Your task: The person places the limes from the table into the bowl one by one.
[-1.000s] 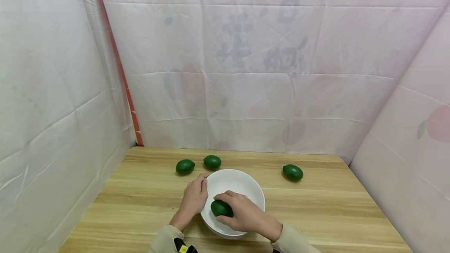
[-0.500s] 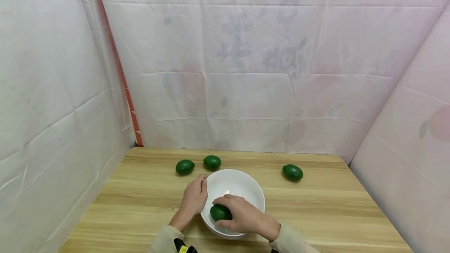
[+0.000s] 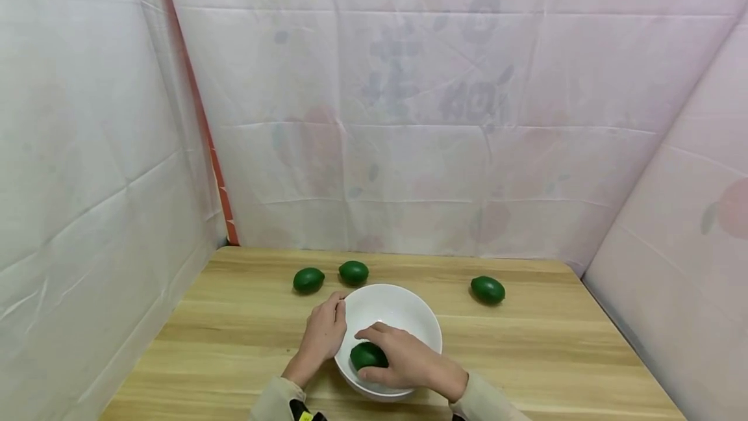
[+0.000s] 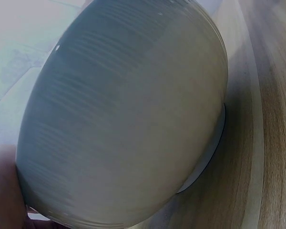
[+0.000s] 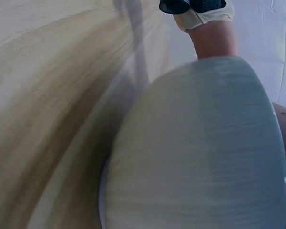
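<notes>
A white bowl (image 3: pixel 403 304) stands on the wooden table in the head view. My left hand (image 3: pixel 324 330) holds its left rim, and at the lower left of the left wrist view part of that hand (image 4: pixel 5 191) shows by the rim. Inside the bowl, low toward the near side, is a green lime (image 3: pixel 368 356). My right hand (image 3: pixel 406 359) reaches over the right rim with curved fingers and thumb around the lime; its fingertips lie along the fruit's upper edge. The bowl's outer wall (image 5: pixel 195 152) fills much of the right wrist view.
Two more limes, the left one (image 3: pixel 308 280) and its neighbour (image 3: pixel 353 272), lie behind the bowl. Another lime (image 3: pixel 487 290) is off to the right on the table (image 3: pixel 543 343). White printed sheeting (image 3: pixel 409 148) rises along the back and both sides.
My right hand has moved slightly lower and nearer in the bowl with the lime, and its upper fingers have loosened a little. My left hand and the bowl stay put.
</notes>
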Action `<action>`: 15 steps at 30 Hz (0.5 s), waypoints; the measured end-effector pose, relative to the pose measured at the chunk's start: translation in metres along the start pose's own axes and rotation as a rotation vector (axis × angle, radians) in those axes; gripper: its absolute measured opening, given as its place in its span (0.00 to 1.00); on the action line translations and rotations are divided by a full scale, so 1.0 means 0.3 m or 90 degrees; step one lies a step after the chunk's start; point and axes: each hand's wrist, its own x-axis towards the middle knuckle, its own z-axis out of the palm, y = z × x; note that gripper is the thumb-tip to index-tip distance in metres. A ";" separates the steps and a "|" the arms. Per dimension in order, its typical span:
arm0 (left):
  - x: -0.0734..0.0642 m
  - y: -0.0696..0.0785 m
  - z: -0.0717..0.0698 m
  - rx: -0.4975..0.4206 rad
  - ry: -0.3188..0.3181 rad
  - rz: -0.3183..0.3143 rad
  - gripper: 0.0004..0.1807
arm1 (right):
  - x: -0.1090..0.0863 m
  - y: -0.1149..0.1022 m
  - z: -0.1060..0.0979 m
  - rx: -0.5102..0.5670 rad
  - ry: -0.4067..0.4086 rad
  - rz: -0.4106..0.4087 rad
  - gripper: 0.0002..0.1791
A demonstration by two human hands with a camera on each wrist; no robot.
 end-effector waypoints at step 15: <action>0.004 -0.007 0.006 -0.008 0.005 -0.003 0.16 | -0.054 0.075 -0.213 0.001 0.231 0.048 0.29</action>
